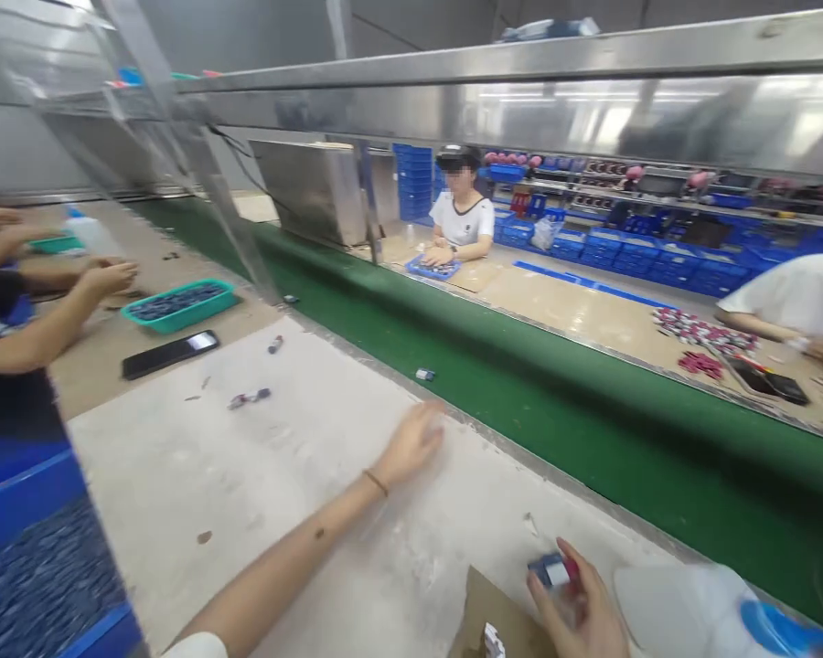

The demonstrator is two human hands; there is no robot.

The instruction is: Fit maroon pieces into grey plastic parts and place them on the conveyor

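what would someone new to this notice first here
Probably the long green belt running diagonally between the work surfaces, with one small piece lying on it near the left hand. Next, the right hand at the lower right, holding a small dark blue and red piece beside a blue-capped bottle.

From here I see the long overhead beam as glossy, reflective metal; the near tabletop pale, matt and scuffed; the belt smooth green; the left tray teal plastic; the near-right bottle translucent white plastic.
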